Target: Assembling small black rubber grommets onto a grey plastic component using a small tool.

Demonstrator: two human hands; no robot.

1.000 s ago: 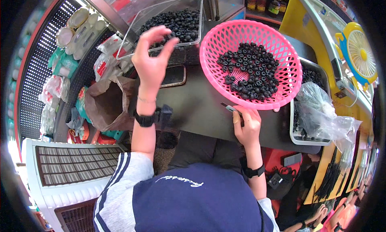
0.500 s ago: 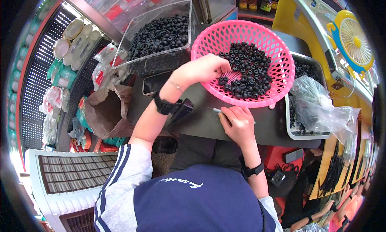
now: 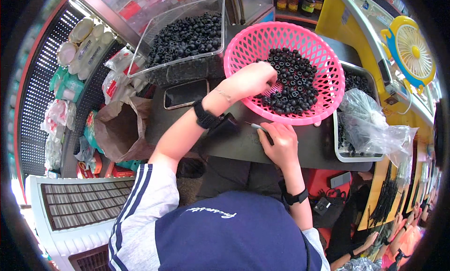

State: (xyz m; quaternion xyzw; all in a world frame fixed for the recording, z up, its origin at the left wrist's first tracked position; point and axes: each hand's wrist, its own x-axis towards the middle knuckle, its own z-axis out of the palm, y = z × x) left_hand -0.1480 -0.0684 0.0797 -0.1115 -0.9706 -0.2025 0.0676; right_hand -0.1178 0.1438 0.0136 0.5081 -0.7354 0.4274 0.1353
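A pink lattice basket on the dark table holds a heap of small black round pieces with ring-like faces. My left hand reaches over its near left rim, fingers curled down at the edge of the heap. What those fingers hold, if anything, is hidden. In front of the basket, my right hand is closed around a thin, pale pen-like tool whose narrow tip points left. Behind my left forearm stands a clear plastic bin filled with similar black pieces.
A phone lies on the table near the bin. To the right is a grey tray with black pieces and a clear plastic bag. A brown paper bag stands left; a yellow-and-blue fan is far right.
My left hand has moved a little right, farther into the basket, uncovering more of the phone. My right hand has shifted slightly right, still holding the pen-like tool.
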